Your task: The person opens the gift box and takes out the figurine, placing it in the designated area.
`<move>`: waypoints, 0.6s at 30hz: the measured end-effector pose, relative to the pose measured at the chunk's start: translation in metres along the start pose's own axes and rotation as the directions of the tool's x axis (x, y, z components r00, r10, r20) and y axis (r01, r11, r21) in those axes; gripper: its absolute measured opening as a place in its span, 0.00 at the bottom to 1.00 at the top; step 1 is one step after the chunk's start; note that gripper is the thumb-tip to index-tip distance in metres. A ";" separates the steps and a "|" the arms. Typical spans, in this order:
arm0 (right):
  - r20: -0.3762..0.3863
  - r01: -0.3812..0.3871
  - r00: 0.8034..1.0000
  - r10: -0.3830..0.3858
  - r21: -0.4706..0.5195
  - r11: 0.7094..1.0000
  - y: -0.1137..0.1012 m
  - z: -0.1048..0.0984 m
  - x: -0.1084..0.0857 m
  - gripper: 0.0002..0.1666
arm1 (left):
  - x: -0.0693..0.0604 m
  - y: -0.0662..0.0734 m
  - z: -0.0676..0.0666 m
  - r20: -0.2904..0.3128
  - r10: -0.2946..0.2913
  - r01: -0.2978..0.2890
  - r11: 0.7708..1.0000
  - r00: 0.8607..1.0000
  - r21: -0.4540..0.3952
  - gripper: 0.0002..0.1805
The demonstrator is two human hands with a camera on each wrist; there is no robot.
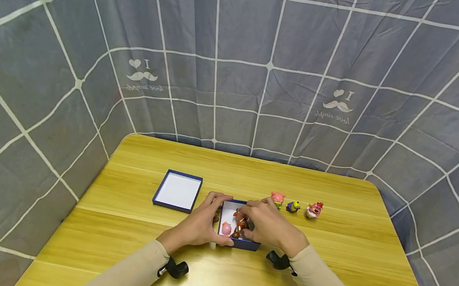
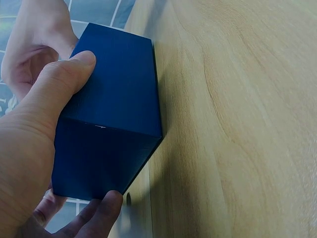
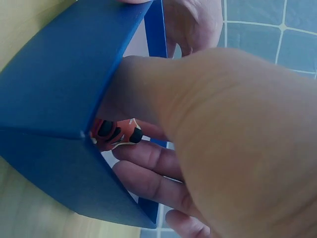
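A dark blue open box (image 1: 246, 245) with a white inside stands on the table. My left hand (image 1: 199, 222) grips its left side, thumb on the near wall and fingers at the far edge; the left wrist view shows the thumb on the blue box (image 2: 116, 79). My right hand (image 1: 268, 224) reaches into the box, its fingers curled round a red-orange figure (image 3: 119, 135) with black parts. How firmly it is held is partly hidden. A pink round figure (image 1: 226, 228) and a brown figure (image 1: 235, 233) lie inside the box.
A square blue-rimmed lid (image 1: 178, 191), white inside up, lies to the left of the box. Behind and right of the box stand a pink figure (image 1: 277, 198), a blue-and-yellow figure (image 1: 293, 206) and a red-and-white figure (image 1: 314, 210). Grey checked cloth (image 1: 238, 85) surrounds the table's back and sides.
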State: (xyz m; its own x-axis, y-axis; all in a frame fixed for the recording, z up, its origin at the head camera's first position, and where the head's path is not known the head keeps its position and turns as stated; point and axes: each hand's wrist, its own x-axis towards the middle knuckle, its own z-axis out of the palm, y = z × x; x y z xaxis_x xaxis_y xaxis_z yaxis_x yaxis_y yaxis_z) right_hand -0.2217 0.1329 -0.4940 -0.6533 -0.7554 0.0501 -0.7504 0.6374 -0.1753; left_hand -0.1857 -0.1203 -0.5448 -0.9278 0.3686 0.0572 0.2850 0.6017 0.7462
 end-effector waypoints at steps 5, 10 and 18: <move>-0.008 -0.008 1.000 0.008 0.009 1.000 0.000 -0.001 -0.003 0.17 | -0.001 0.000 0.000 0.007 0.001 -0.002 1.000 1.000 0.007 0.68; -0.022 -0.011 1.000 0.011 0.019 1.000 0.000 -0.002 -0.004 0.18 | 0.000 -0.001 0.001 0.005 0.007 -0.007 1.000 1.000 0.006 0.68; -0.056 -0.006 0.998 0.012 0.106 0.994 0.003 -0.001 -0.007 0.16 | 0.000 -0.001 0.001 0.002 0.009 -0.009 1.000 1.000 0.006 0.68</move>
State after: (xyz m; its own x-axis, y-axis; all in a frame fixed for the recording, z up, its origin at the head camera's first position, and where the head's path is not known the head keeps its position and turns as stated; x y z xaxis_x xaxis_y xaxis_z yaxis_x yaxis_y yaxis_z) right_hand -0.2197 0.1400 -0.4937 -0.6670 -0.7379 0.1030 -0.7314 0.6222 -0.2791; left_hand -0.1858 -0.1202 -0.5467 -0.9246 0.3757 0.0629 0.2953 0.6025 0.7414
